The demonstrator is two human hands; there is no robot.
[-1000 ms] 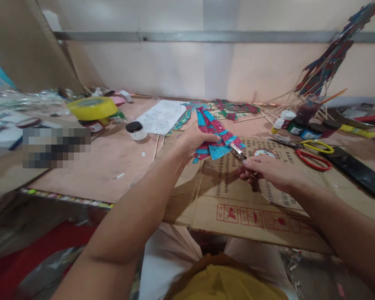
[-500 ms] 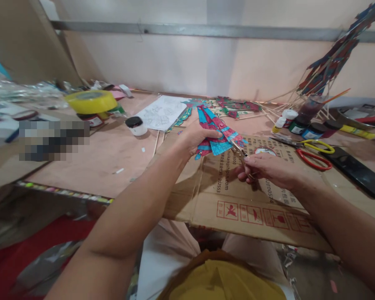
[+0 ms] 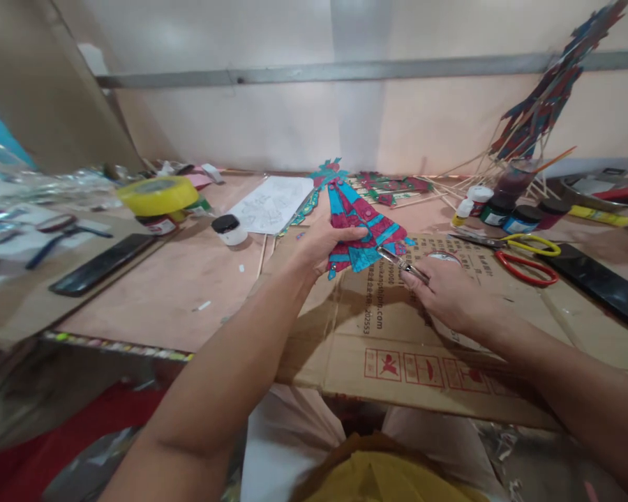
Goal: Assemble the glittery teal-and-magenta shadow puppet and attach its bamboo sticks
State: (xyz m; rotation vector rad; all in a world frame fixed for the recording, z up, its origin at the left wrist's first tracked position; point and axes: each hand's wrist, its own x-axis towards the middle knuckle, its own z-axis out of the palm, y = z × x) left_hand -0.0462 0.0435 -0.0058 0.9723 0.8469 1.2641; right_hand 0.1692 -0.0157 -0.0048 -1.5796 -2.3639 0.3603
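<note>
A flat painted figure in blue and magenta (image 3: 369, 219) is held above a cardboard sheet (image 3: 345, 348). My left hand (image 3: 324, 244) is closed on its left side, the thumb lying across its front. From the right, my right hand (image 3: 437, 286) grips a slim metal tool (image 3: 404, 265), whose tip meets the lower right part of the figure. The tool looks like pliers or a clamp; its exact kind is hard to tell.
Scissors with yellow and red handles (image 3: 526, 258) and a black phone (image 3: 596, 284) lie at right, below paint jars (image 3: 523, 219). A black-lidded jar (image 3: 229, 230), drawing sheet (image 3: 275, 202) and yellow tape roll (image 3: 157, 195) stand left of centre.
The figure has turned to show more of its front. My right hand has shifted, and its tool now lies more plainly in view, pointing up-left. The camera view has moved slightly.
</note>
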